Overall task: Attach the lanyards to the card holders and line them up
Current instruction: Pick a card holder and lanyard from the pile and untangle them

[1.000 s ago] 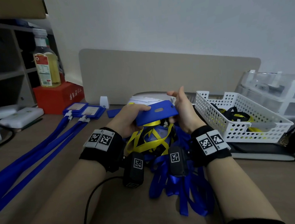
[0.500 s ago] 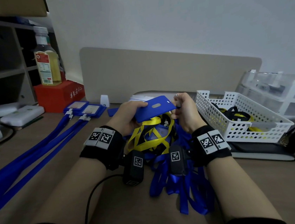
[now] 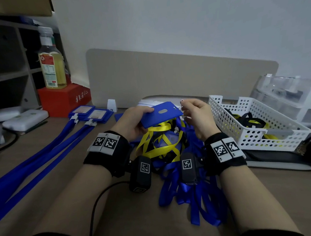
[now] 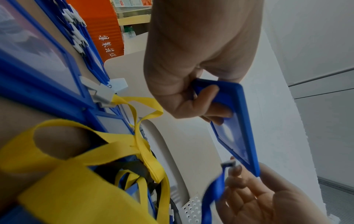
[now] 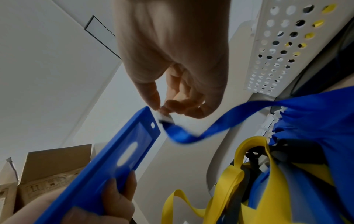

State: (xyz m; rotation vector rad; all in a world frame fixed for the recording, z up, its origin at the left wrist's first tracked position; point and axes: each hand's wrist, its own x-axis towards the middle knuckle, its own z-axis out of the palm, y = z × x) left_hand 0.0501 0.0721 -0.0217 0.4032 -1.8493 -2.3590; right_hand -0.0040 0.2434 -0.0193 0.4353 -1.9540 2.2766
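My left hand (image 3: 131, 120) grips a blue card holder (image 3: 161, 113) by its left end, holding it in the air above a heap of blue and yellow lanyards (image 3: 174, 154). In the right wrist view the card holder (image 5: 118, 154) shows a small slot at its near corner. My right hand (image 3: 195, 113) pinches the white clip (image 5: 164, 117) of a blue lanyard (image 5: 220, 121) between thumb and fingertips, right at that corner. The left wrist view shows the same clip (image 4: 229, 164) just beside the holder's edge (image 4: 241, 121).
Several finished blue card holders (image 3: 90, 113) with long blue lanyards (image 3: 30, 167) lie at the left of the desk. A white perforated basket (image 3: 256, 123) with black and yellow lanyards stands at the right, beside a clear drawer unit (image 3: 299, 97). A red box (image 3: 63, 101) carries a bottle (image 3: 52, 67).
Both hands have lifted the card holder a little. My right hand has drawn back from the holder's right end and now pinches the lanyard clip beside its corner.
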